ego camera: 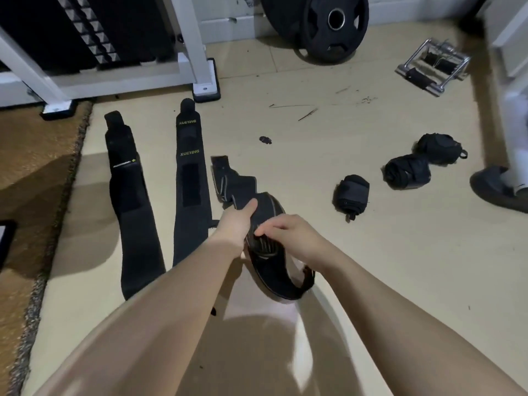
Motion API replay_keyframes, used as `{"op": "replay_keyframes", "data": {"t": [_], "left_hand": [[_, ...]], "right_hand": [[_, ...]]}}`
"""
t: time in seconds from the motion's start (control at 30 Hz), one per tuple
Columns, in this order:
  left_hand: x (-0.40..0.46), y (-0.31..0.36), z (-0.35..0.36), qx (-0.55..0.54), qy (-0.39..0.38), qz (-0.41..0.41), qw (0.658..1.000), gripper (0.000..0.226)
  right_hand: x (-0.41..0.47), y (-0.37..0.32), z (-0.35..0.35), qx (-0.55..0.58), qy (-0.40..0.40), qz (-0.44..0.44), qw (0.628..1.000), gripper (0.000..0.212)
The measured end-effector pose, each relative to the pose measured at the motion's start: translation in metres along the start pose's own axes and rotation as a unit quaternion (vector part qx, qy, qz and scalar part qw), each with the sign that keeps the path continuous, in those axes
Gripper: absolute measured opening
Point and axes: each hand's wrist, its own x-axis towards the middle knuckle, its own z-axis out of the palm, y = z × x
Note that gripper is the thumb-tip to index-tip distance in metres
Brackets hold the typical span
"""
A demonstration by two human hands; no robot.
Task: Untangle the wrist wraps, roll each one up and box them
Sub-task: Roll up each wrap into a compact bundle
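We hold one black wrap (265, 224) between both hands above the floor (371, 267). Our left hand (235, 224) grips it, thumb laid along its top and the fingers hidden beneath. Our right hand (288, 232) rests on the wrap's near side with fingers curled onto the fabric, pinching it. Beyond the left thumb the wrap's free end trails away flat on the floor; nearer to us than the fingers it hangs in a loose loop.

Left of the left fingers two more wraps lie stretched out flat, side by side: a wrap with yellow lettering (190, 178) just beside the hand, and a wrap with a small yellow mark (128, 190) further left, close to the edge of a brown mat (34, 172).

Right of the right fingers, well apart, three rolled wraps sit on the floor: the nearest roll (352, 192), then a middle roll (407, 171) touching a far roll (438, 148). A dark shoe (495, 188) shows at the right edge.

Beyond the fingers stand a white rack (188, 32), a weight plate (334, 27) leaning at the wall, and a chrome cable handle (433, 67). We see no box.
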Motion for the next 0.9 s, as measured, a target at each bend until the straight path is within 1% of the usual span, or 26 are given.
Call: {"op": "replay_keyframes", "data": {"t": [0.03, 0.07, 0.1, 0.13, 0.17, 0.2, 0.23, 0.27, 0.33, 0.37, 0.4, 0.47, 0.5, 0.53, 0.57, 0.6, 0.63, 0.7, 0.73, 0.77, 0.8, 0.83, 0.87, 0.9], "left_hand": [[-0.009, 0.015, -0.005, -0.039, -0.029, 0.03, 0.998, 0.038], [-0.02, 0.031, -0.009, -0.074, -0.054, 0.057, 0.994, 0.033], [-0.034, 0.047, -0.014, -0.096, -0.078, 0.079, 0.989, 0.03], [-0.05, 0.063, -0.019, -0.093, -0.102, 0.102, 0.985, 0.029], [-0.065, 0.076, -0.024, -0.078, -0.13, 0.128, 0.98, 0.029], [-0.081, 0.089, -0.029, -0.062, -0.157, 0.154, 0.974, 0.03], [-0.098, 0.1, -0.034, -0.05, -0.181, 0.173, 0.967, 0.03], [-0.118, 0.11, -0.039, -0.047, -0.205, 0.188, 0.959, 0.033], [-0.149, 0.125, -0.048, -0.066, -0.24, 0.208, 0.946, 0.047], [-0.162, 0.133, -0.052, -0.069, -0.243, 0.226, 0.941, 0.053], [-0.174, 0.139, -0.057, -0.063, -0.236, 0.246, 0.938, 0.052], [-0.192, 0.147, -0.067, -0.049, -0.184, 0.298, 0.935, 0.036], [-0.196, 0.15, -0.07, -0.042, -0.154, 0.33, 0.93, 0.027], [-0.198, 0.152, -0.074, -0.039, -0.132, 0.359, 0.923, 0.023], [-0.2, 0.151, -0.077, -0.042, -0.111, 0.386, 0.915, 0.024], [-0.205, 0.152, -0.08, -0.05, -0.096, 0.41, 0.906, 0.03], [-0.21, 0.152, -0.082, -0.058, -0.098, 0.425, 0.898, 0.04], [-0.221, 0.151, -0.082, -0.107, -0.125, 0.422, 0.892, 0.068], [-0.225, 0.148, -0.082, -0.157, -0.145, 0.39, 0.896, 0.077], [-0.231, 0.142, -0.082, -0.209, -0.161, 0.34, 0.903, 0.08], [-0.237, 0.133, -0.081, -0.246, -0.164, 0.29, 0.91, 0.077], [-0.241, 0.121, -0.079, -0.25, -0.155, 0.259, 0.92, 0.072], [-0.243, 0.108, -0.076, -0.21, -0.133, 0.255, 0.934, 0.064], [-0.245, 0.092, -0.074, -0.143, -0.089, 0.272, 0.948, 0.055]], "right_hand": [[-0.005, -0.011, -0.006, 0.001, 0.088, -0.021, 0.996, 0.017], [-0.012, -0.023, -0.013, 0.007, 0.157, -0.031, 0.987, 0.013], [-0.025, -0.039, -0.019, 0.027, 0.186, -0.026, 0.982, 0.017], [-0.039, -0.056, -0.024, 0.065, 0.178, -0.016, 0.982, 0.025], [-0.054, -0.073, -0.027, 0.12, 0.151, -0.017, 0.981, 0.028], [-0.067, -0.086, -0.03, 0.156, 0.129, -0.028, 0.979, 0.027], [-0.079, -0.1, -0.032, 0.176, 0.126, -0.049, 0.975, 0.025], [-0.089, -0.114, -0.033, 0.175, 0.136, -0.071, 0.972, 0.023], [-0.104, -0.142, -0.032, 0.162, 0.168, -0.106, 0.966, 0.02], [-0.111, -0.154, -0.03, 0.162, 0.179, -0.121, 0.963, 0.018], [-0.115, -0.163, -0.027, 0.165, 0.184, -0.131, 0.96, 0.019], [-0.124, -0.178, -0.023, 0.176, 0.171, -0.154, 0.957, 0.029], [-0.129, -0.184, -0.022, 0.186, 0.152, -0.169, 0.956, 0.032], [-0.133, -0.186, -0.021, 0.198, 0.127, -0.184, 0.954, 0.036], [-0.138, -0.189, -0.021, 0.208, 0.097, -0.198, 0.953, 0.041], [-0.142, -0.193, -0.023, 0.214, 0.075, -0.21, 0.951, 0.045], [-0.146, -0.195, -0.026, 0.216, 0.062, -0.215, 0.95, 0.047], [-0.154, -0.198, -0.029, 0.211, 0.055, -0.209, 0.953, 0.047], [-0.156, -0.197, -0.029, 0.212, 0.063, -0.204, 0.954, 0.048], [-0.156, -0.197, -0.028, 0.219, 0.081, -0.2, 0.952, 0.049], [-0.157, -0.195, -0.027, 0.232, 0.102, -0.197, 0.947, 0.049], [-0.157, -0.192, -0.026, 0.245, 0.122, -0.193, 0.942, 0.048], [-0.156, -0.187, -0.025, 0.25, 0.132, -0.187, 0.941, 0.047], [-0.157, -0.18, -0.023, 0.24, 0.132, -0.177, 0.946, 0.045]]}}
